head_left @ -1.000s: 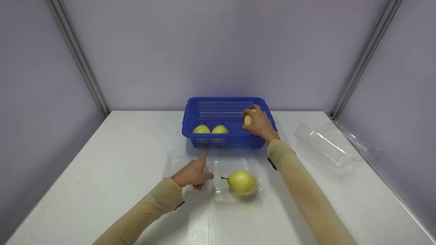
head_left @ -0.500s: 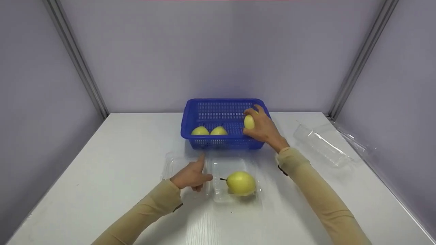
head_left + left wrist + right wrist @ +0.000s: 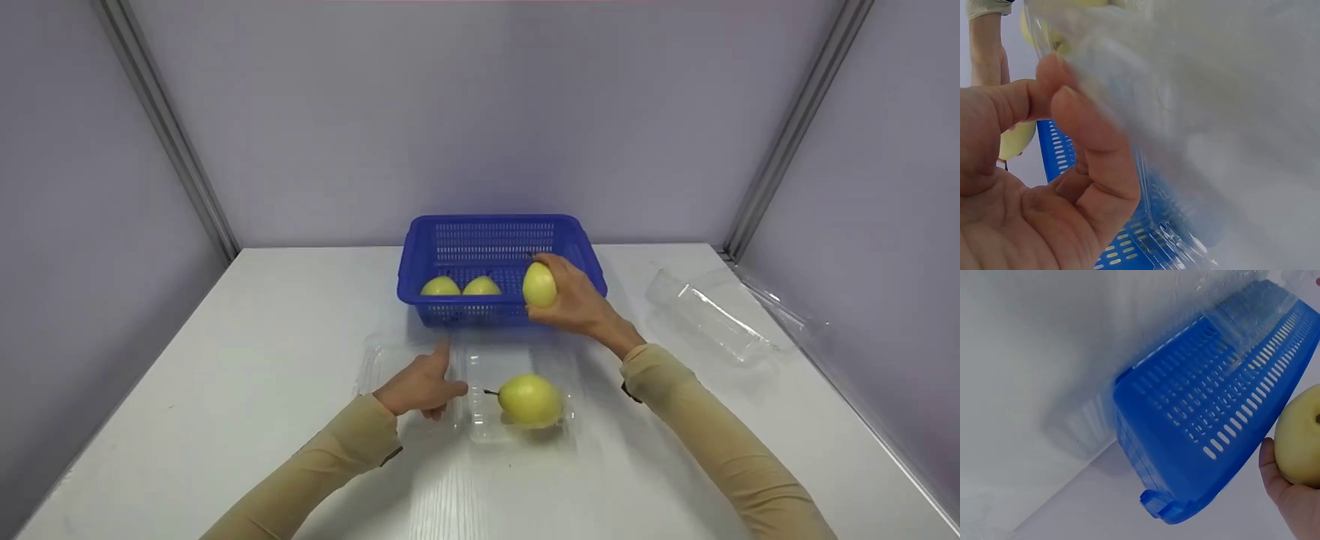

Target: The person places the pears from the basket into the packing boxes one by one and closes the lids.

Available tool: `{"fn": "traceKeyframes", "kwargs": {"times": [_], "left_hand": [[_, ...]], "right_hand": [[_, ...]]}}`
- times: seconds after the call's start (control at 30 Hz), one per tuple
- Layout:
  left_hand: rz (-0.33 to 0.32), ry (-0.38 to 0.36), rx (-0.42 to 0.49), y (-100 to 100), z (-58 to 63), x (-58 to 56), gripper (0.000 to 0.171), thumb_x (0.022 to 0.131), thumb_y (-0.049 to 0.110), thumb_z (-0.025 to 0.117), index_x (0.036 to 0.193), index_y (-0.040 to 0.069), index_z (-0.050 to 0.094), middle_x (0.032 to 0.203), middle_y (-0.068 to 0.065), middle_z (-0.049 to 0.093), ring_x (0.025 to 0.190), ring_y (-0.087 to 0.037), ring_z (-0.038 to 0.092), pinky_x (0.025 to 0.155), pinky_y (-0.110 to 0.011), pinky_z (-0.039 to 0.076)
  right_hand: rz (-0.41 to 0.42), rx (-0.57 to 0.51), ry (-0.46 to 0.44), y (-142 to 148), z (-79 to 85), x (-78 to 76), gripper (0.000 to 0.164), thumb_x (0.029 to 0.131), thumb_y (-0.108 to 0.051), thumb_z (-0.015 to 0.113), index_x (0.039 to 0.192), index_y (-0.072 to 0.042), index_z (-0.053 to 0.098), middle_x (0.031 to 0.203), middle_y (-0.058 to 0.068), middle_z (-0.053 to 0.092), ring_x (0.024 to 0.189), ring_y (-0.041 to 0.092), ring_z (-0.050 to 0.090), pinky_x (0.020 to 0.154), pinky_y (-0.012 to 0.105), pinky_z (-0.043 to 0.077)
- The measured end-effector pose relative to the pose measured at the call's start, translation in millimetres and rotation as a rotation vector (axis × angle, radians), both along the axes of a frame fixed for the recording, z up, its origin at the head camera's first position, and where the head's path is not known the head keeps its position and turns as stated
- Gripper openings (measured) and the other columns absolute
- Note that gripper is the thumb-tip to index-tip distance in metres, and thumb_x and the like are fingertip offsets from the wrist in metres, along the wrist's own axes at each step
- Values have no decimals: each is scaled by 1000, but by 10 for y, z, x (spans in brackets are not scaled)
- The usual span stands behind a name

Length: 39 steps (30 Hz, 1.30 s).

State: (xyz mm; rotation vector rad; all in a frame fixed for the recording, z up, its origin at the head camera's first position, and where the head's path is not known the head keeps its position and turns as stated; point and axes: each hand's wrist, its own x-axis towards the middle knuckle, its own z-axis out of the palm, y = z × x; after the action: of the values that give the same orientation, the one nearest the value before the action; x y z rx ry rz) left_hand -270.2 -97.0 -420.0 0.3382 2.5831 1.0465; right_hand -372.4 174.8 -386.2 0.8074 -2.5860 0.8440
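My right hand [image 3: 574, 300] holds a yellow pear [image 3: 539, 286], stem upward, above the front right rim of the blue basket [image 3: 495, 300]. In the right wrist view the pear [image 3: 1300, 439] rests against the fingers [image 3: 1272, 472]. My left hand [image 3: 421, 386] is at the middle of an open clear plastic clamshell box [image 3: 495, 360]. The left wrist view shows its curled fingers [image 3: 1095, 129] and thumb pinching the clear plastic edge. Another pear [image 3: 529, 401] lies on its side in the box's right half, stem pointing left. Two pears [image 3: 481, 286] sit in the basket.
A second clear plastic container [image 3: 712, 319] lies at the right of the white table [image 3: 262, 360], reaching toward the right wall. Behind the basket stands the back wall [image 3: 480, 112], with metal posts [image 3: 180, 142] in the corners.
My right hand has lifted the pear out of the basket and brought it toward me, over the front rim. The left hand and the pear in the box stay in place.
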Motion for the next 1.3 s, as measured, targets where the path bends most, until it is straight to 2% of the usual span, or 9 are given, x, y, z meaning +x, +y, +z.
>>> {"fn": "traceKeyframes", "kwargs": {"times": [0.3,0.5,0.67,0.8,0.97,1.13,1.3], "left_hand": [[8,1,-2,-11,4,10,94,91,19,62,155,-3,-2,57,-1,57,45,-12,52,48,-34,53],[1,10,3,-5,4,8,94,91,18,62,154,-5,-3,56,-1,56,44,-11,50,46,-32,51],[-17,27,-12,-12,6,11,91,90,18,61,153,-10,1,55,1,54,43,-10,49,45,-30,49],[-33,25,-45,-22,10,10,89,91,20,60,152,-11,4,57,2,53,45,-10,48,47,-27,46],[-35,4,-63,-36,16,7,87,90,21,60,153,-10,8,57,1,54,47,-11,48,48,-26,42],[-36,-8,-67,-39,15,15,87,90,24,60,153,-9,10,57,1,55,47,-11,48,48,-27,43],[-32,-4,-64,-34,0,15,88,91,25,61,153,-8,9,58,1,55,46,-11,49,47,-29,44]], "right_hand": [[48,-10,-33,-8,-85,82,66,77,-32,80,133,-9,54,126,12,60,102,26,60,75,41,56],[95,0,-13,15,-113,102,62,76,-28,81,132,-14,58,127,11,60,106,26,61,75,40,57],[136,-15,-14,26,-135,118,66,74,-23,81,133,-10,54,126,10,59,105,24,61,77,40,57],[223,-15,-45,11,-174,153,63,72,-18,81,129,-9,56,122,6,61,102,21,60,77,37,55],[326,55,-72,-47,-232,202,57,74,-27,81,126,-15,62,116,1,64,100,17,59,74,31,54],[344,112,-123,-121,-295,227,55,76,-35,80,126,-18,64,116,-2,64,100,15,58,73,30,54],[354,173,-184,-162,-381,206,52,77,-36,79,125,-20,65,117,-4,66,101,13,58,78,30,52]]}}
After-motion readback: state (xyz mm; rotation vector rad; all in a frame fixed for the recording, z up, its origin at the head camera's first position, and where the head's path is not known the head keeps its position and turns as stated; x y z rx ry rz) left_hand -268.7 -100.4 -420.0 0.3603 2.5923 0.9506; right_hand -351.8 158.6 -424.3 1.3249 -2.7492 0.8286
